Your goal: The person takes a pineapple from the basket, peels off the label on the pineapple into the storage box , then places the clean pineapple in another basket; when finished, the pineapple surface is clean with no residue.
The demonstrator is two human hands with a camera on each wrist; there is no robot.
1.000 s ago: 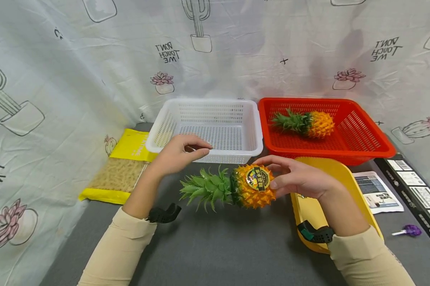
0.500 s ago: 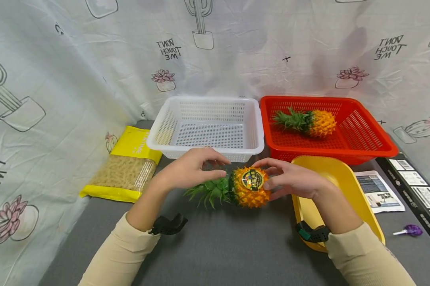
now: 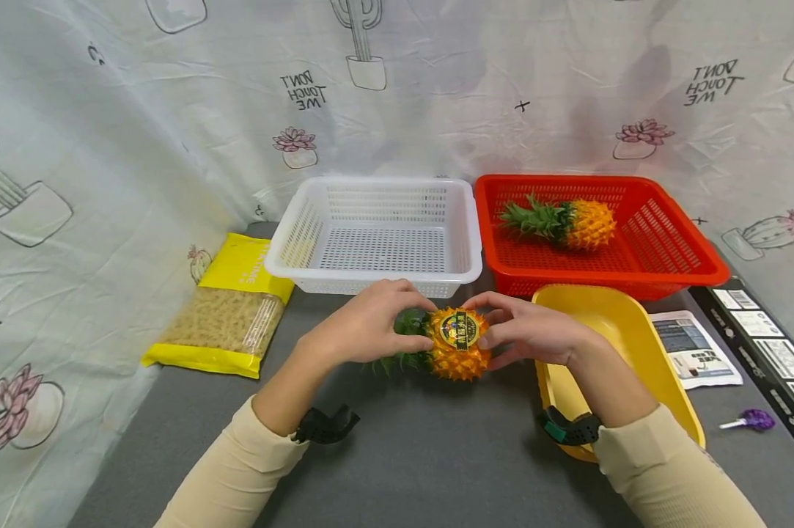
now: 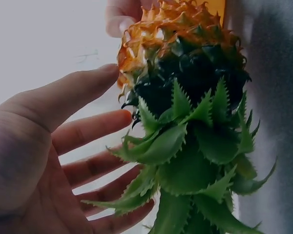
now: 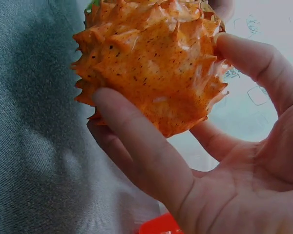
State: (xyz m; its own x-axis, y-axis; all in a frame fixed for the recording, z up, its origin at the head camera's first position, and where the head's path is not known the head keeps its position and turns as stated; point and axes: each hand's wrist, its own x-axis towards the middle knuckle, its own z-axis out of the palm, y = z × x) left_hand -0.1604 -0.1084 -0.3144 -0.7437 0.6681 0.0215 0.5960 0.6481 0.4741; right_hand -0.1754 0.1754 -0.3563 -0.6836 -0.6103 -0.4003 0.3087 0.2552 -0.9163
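Note:
A small pineapple point(image 3: 459, 359) with a round black-and-gold label point(image 3: 459, 330) lies sideways in front of the person, crown to the left. Its base end is held by the right hand point(image 3: 535, 330), with thumb and fingers spread round the orange body point(image 5: 146, 68). At the crown end is the left hand point(image 3: 370, 323); it hides much of the green leaves point(image 3: 406, 326) in the head view. In the left wrist view its thumb touches the fruit's side, while the fairly straight fingers reach among the leaves point(image 4: 180, 151).
Behind stand a white basket point(image 3: 377, 286) and a red basket point(image 3: 594, 282) with a second pineapple point(image 3: 588, 224). A yellow tray point(image 3: 667, 367) lies under the right forearm. Left is a yellow pasta bag point(image 3: 212, 323); right are a pouch point(image 3: 696, 348), lollipop point(image 3: 758, 419) and black box point(image 3: 766, 345).
The left hand has come right and down from above the crown to the pineapple's neck. The right hand keeps its hold, and the pineapple has shifted slightly left.

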